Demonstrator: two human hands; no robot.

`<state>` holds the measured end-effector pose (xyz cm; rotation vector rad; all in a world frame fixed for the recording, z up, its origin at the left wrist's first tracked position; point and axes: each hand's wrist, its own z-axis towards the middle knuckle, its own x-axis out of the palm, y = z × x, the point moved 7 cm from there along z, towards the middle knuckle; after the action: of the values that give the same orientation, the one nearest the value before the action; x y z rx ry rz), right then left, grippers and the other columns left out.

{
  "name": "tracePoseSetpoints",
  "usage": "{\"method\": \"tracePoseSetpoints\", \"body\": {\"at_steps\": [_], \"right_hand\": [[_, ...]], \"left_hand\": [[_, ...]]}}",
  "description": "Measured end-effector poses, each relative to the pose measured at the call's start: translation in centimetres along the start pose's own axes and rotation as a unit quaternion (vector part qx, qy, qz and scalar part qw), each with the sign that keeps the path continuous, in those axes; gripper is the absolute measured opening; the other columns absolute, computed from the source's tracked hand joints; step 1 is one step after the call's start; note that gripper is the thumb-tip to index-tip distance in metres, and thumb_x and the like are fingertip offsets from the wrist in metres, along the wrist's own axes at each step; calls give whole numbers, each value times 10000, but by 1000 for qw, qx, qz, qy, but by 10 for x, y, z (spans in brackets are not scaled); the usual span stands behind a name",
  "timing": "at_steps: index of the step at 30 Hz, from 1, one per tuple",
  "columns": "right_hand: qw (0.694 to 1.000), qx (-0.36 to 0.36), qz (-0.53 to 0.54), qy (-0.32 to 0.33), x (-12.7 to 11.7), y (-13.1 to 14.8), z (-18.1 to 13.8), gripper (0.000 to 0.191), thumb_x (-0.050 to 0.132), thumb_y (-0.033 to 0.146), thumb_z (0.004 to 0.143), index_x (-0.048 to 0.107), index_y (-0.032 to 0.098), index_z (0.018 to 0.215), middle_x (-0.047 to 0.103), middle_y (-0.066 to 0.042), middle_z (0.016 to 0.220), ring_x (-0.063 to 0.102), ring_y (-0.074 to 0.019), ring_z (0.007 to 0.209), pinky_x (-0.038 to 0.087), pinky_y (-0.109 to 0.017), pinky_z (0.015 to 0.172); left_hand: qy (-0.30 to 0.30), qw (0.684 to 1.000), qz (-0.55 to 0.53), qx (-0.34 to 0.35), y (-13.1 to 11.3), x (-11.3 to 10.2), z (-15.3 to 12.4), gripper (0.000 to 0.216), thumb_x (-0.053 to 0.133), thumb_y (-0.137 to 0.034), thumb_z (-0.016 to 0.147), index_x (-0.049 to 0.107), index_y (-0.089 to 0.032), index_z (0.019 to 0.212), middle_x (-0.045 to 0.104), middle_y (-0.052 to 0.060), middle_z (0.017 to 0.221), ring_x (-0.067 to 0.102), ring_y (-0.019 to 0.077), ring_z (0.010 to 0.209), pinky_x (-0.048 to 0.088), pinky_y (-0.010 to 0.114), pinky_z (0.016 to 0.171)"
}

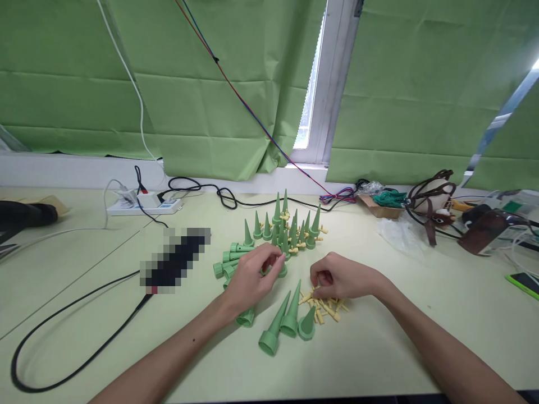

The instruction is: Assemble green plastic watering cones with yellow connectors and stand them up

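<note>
Head-worn view, forward and down

Both bare forearms reach in from the near edge and converge toward the middle of the scene. The left hand (252,280) lies palm down, knuckles up, its fingers curled and pinched together at the tips, pointing right. The right hand (343,279) sits just to its right, well apart from it, fingers bent under, fingertips pressed downward.

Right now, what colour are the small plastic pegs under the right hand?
Pale yellow: the small plastic pegs under the right hand, clearest in the head view.
</note>
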<state>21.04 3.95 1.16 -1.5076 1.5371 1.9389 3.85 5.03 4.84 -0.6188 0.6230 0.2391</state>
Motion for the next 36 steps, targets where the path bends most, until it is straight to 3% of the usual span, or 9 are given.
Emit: {"method": "tracePoseSetpoints", "body": {"at_steps": [7, 11, 16, 29, 33, 36], "right_hand": [[1000, -10, -9, -12, 1, 4, 0, 133, 718, 268, 785, 626, 174, 804, 540, 60, 574, 490, -94, 511, 348, -210, 487], [999, -11, -29, -26, -1, 5, 0, 83, 660, 217, 803, 631, 169, 865, 579, 45, 590, 514, -104, 527, 350, -214, 506], [999, -3, -48, -13, 0, 4, 0, 49, 607, 147, 780, 646, 169, 798, 582, 34, 586, 499, -101, 522, 339, -207, 496], [999, 14, -36, -7, 5, -1, 3, 70, 615, 185, 817, 631, 169, 751, 564, 30, 589, 479, -99, 525, 314, -212, 488], [999, 19, -23, -43, 1, -3, 4, 96, 597, 209, 856, 613, 174, 768, 551, 33, 602, 478, -103, 533, 318, -219, 499], [993, 21, -1, -114, -7, -4, 6, 142, 556, 253, 911, 593, 182, 795, 537, 35, 615, 467, -112, 547, 335, -230, 523]], "left_hand": [[84, 996, -4, 31, -2, 17, -6, 138, 487, -181, 980, 612, -167, 924, 635, 9, 803, 564, 122, 697, 431, 235, 646], [83, 996, 2, 31, 0, 17, -7, 145, 486, -192, 981, 613, -172, 914, 641, 7, 804, 573, 125, 702, 433, 240, 647], [90, 995, 4, 31, 0, 17, -7, 152, 483, -194, 982, 615, -168, 910, 636, 6, 799, 570, 122, 698, 434, 240, 651], [89, 995, 11, 37, -2, 17, -6, 170, 472, -196, 984, 619, -169, 901, 637, 9, 788, 566, 125, 687, 436, 244, 642], [89, 995, 13, 36, -2, 17, -5, 183, 464, -208, 989, 623, -169, 907, 640, 13, 784, 571, 131, 689, 437, 248, 639], [96, 995, 21, 32, -2, 17, -5, 200, 452, -217, 993, 627, -171, 906, 633, 12, 768, 562, 132, 668, 431, 249, 626]]}}
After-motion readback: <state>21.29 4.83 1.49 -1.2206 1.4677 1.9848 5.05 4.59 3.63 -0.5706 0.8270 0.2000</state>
